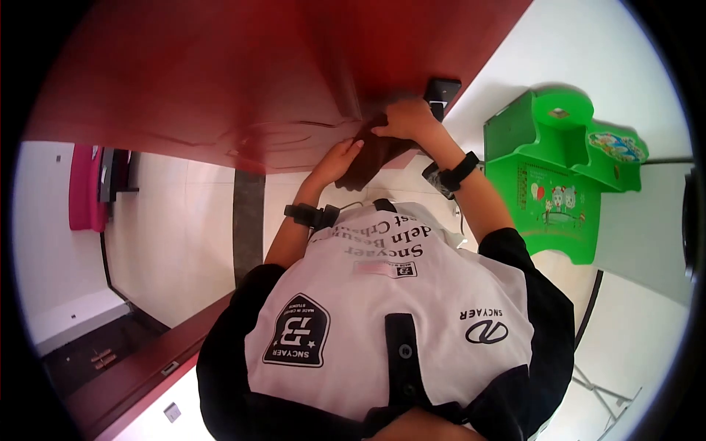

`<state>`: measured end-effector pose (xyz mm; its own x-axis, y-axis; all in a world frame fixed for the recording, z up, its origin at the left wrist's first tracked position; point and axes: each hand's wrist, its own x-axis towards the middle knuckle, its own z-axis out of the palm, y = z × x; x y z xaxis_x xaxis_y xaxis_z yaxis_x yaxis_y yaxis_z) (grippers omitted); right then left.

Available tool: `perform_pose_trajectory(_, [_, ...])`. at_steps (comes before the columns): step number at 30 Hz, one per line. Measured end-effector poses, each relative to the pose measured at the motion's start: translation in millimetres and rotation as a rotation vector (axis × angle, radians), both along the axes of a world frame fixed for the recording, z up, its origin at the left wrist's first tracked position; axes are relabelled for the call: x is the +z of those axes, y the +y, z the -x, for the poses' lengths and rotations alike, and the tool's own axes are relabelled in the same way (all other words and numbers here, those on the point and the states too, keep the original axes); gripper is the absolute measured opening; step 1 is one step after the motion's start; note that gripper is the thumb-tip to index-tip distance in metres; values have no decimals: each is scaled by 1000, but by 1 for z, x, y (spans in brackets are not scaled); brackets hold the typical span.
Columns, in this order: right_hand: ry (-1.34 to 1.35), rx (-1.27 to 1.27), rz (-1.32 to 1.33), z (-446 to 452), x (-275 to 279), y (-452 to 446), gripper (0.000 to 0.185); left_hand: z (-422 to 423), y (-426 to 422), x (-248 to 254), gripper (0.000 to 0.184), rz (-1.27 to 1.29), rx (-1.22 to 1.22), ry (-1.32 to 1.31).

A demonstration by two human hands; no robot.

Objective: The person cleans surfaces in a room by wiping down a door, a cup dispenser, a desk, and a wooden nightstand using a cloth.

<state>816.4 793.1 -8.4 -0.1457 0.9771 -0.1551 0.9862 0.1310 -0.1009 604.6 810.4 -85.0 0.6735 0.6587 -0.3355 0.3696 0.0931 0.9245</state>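
Observation:
A dark brown cloth (365, 160) hangs in folds between my two hands at the edge of the red door (243, 81). My left hand (338, 163) is closed on its lower left side, with the thumb lying over the fabric. Higher up, my right hand (409, 121) pinches the cloth near the upper right end, and its knuckles are slightly smeared. Just beyond that hand, a black lock plate with a handle (443, 94) sits on the door. Part of the cloth lies behind my fingers.
A green children's desk (553, 220) with cartoon pictures stands to the right against a white wall. At left are a pink piece of furniture (86, 187) and light floor tiles (198, 220) with a dark strip. Black bands (312, 215) circle both wrists.

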Motion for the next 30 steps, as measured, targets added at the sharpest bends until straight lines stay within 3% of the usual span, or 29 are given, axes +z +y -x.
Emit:
perform_pose_trajectory(2, [-22,3,17,3,3,1,55,2,-2,-10,38,65,15,5])
perform_pose_trajectory(5, [-57,-37,25,14,6,-10,46,-5,-7,-22,36,-42,58,-100])
perform_pose_trajectory(7, [-75,-72,15,14,0,-17,42,-7,-8,-20,36,-18,66,28])
perform_pose_trajectory(9, [22,-67,-242,11,-20,-24,41,-7,-12,-12,36,29,79,39])
perform_pose_trajectory(10, [23,-71,-240,8,-27,-27,41,-8,-13,-9,36,70,99,52])
perform_pose_trajectory(12, [105,59,-636,3,-37,-32,26,-11,-12,-12,35,39,94,38])
perform_pose_trajectory(19, [50,77,-758,7,-56,-49,32,-26,-20,18,34,37,51,206])
perform_pose_trajectory(23, [132,13,-883,11,-76,-52,44,-38,-21,-1,35,-86,79,149])
perform_pose_trajectory(28, [132,24,-859,8,-80,-62,46,-53,-35,6,36,17,95,291])
perform_pose_trajectory(30, [74,58,-885,6,-85,-59,45,-56,-35,-28,35,-106,123,187])
